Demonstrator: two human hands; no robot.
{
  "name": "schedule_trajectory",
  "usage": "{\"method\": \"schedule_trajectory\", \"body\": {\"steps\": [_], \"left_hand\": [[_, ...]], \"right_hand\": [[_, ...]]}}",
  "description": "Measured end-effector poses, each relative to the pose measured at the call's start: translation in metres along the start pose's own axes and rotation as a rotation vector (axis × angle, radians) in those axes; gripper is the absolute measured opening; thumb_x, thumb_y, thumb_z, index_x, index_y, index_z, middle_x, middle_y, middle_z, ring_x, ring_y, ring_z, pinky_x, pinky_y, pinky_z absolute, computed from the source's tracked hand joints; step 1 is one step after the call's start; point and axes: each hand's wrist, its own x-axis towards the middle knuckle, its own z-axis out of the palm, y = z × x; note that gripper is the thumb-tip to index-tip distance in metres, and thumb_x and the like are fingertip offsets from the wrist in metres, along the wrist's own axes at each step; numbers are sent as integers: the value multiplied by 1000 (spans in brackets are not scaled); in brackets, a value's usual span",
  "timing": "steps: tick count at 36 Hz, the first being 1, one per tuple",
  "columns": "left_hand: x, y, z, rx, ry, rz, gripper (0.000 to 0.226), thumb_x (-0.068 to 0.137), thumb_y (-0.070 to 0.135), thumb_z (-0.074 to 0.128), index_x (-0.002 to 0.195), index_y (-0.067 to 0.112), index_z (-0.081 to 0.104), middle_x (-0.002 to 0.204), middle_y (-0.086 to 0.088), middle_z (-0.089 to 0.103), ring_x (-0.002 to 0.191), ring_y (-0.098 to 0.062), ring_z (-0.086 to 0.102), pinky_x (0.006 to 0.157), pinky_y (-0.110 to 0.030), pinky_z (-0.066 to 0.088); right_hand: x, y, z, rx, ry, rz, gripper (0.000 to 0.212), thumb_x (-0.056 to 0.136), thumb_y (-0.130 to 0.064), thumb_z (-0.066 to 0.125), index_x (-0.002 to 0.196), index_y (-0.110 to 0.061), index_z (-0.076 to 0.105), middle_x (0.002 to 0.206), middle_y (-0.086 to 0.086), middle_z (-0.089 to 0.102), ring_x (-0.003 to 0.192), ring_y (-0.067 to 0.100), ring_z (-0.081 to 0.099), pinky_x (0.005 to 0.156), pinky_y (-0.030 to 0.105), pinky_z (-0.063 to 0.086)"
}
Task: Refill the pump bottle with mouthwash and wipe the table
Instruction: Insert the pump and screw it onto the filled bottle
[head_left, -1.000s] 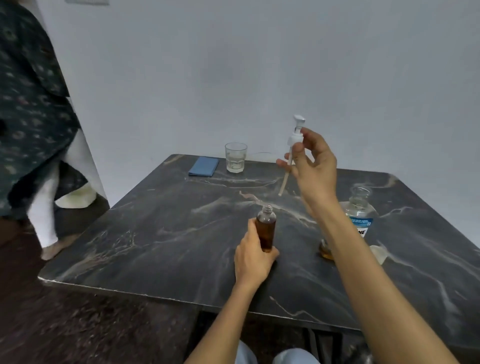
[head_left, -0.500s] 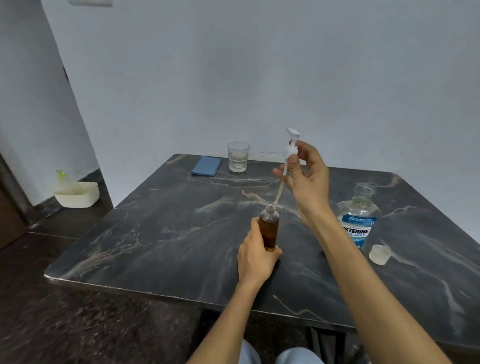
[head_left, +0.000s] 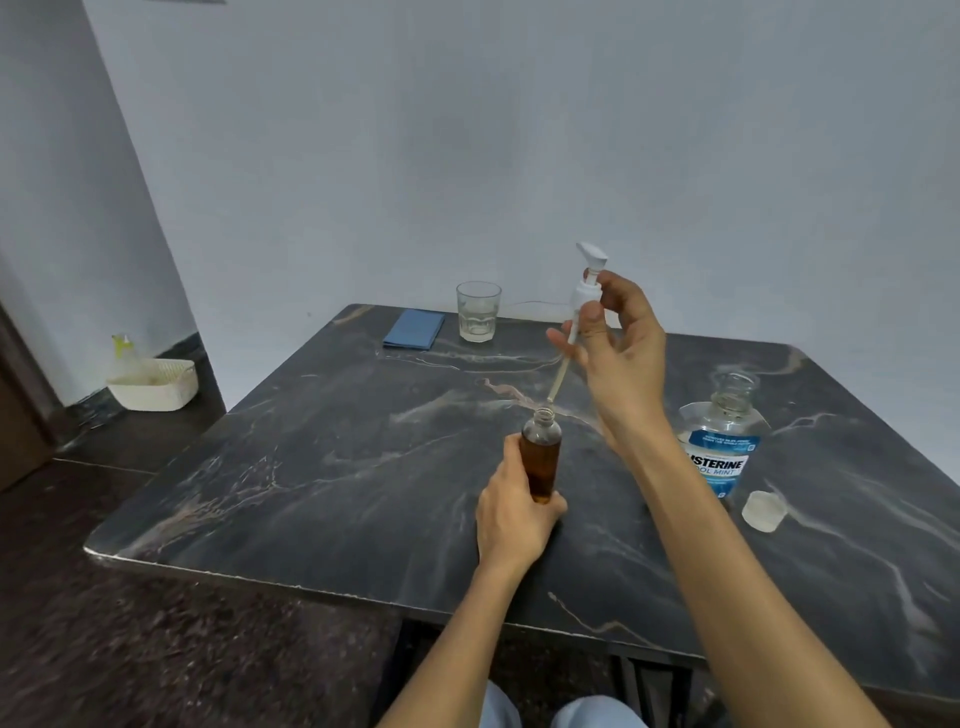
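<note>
A small amber pump bottle (head_left: 541, 457) stands upright and open on the dark marble table (head_left: 337, 467); my left hand (head_left: 511, 512) grips its lower part. My right hand (head_left: 621, 353) pinches the white pump head (head_left: 587, 288) above it. The pump's dip tube slants down, its tip just above the bottle's mouth. To the right stands an open Listerine mouthwash bottle (head_left: 722, 447) with its clear cap (head_left: 763, 512) lying beside it. A folded blue cloth (head_left: 414, 329) lies at the table's far edge.
A drinking glass (head_left: 478, 310) with a little clear liquid stands beside the cloth. On the floor to the left, a white basket (head_left: 156, 384) holds a bottle by the wall. The table's near edge runs just in front of my knees.
My right hand has lowered the pump head toward the amber bottle, bringing the tube tip to its mouth. A person standing at the left a second ago has left the view.
</note>
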Motion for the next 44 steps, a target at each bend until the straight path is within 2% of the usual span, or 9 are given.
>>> {"method": "schedule_trajectory", "body": {"steps": [8, 13, 16, 19, 26, 30, 35, 37, 44], "left_hand": [[-1, 2, -2, -8, 1, 15, 61, 75, 23, 70, 123, 31, 33, 100, 4, 57, 94, -18, 58, 83, -33, 46], [-2, 3, -4, -19, -15, 25, 61, 76, 22, 70, 125, 29, 34, 107, 1, 59, 99, -19, 58, 87, -36, 46], [-3, 4, -5, -37, -27, 33, 58, 75, 20, 70, 121, 29, 35, 104, 3, 59, 96, -18, 59, 87, -38, 48], [-3, 3, -5, -51, -23, 50, 54, 76, 21, 70, 118, 27, 37, 103, 2, 60, 94, -19, 60, 85, -40, 49], [-3, 2, -5, -57, -12, 73, 45, 77, 26, 69, 109, 28, 38, 94, 5, 62, 86, -16, 60, 76, -35, 48], [-3, 2, -4, -55, -10, 76, 43, 77, 30, 67, 109, 28, 38, 94, 4, 63, 86, -18, 61, 76, -36, 48], [-3, 1, -4, -55, -6, 97, 36, 81, 32, 60, 109, 25, 40, 96, 2, 64, 87, -19, 62, 77, -40, 49], [-3, 1, -4, -53, 0, 99, 33, 82, 33, 58, 108, 25, 40, 94, 2, 64, 85, -20, 63, 75, -39, 49], [-4, 1, -4, -60, 14, 109, 40, 80, 32, 60, 114, 25, 40, 100, 2, 66, 89, -21, 63, 68, -29, 40]], "right_hand": [[-13, 19, -1, -57, -57, 59, 19, 95, -11, 51, 111, -21, 53, 102, -6, 55, 74, 2, 62, 74, 26, 57], [-31, 35, -6, -208, -101, 109, 20, 95, -18, 51, 111, -31, 51, 105, -9, 60, 89, 15, 64, 78, 28, 56], [-40, 42, -10, -209, -109, 143, 20, 95, -21, 50, 113, -30, 50, 109, -6, 61, 92, 9, 62, 76, 22, 53], [-47, 48, -13, -228, -122, 172, 21, 95, -20, 50, 114, -31, 50, 115, -5, 59, 102, 8, 59, 84, 23, 51], [-60, 58, -17, -186, -140, 172, 23, 96, -13, 48, 116, -26, 50, 111, -8, 61, 99, -2, 60, 85, 17, 49], [-64, 62, -19, -188, -150, 164, 26, 96, -13, 48, 119, -25, 50, 118, -4, 61, 109, 3, 58, 91, 19, 47], [-69, 65, -17, -188, -120, 105, 27, 96, -10, 50, 113, -30, 53, 98, -15, 67, 94, 2, 63, 80, 17, 49], [-70, 66, -16, -180, -102, 101, 28, 95, -8, 52, 112, -31, 54, 96, -18, 67, 91, 2, 63, 78, 17, 49], [-70, 64, -14, -145, -76, 149, 34, 88, -5, 62, 112, -27, 56, 100, -8, 68, 94, 5, 65, 79, 18, 50]]}}
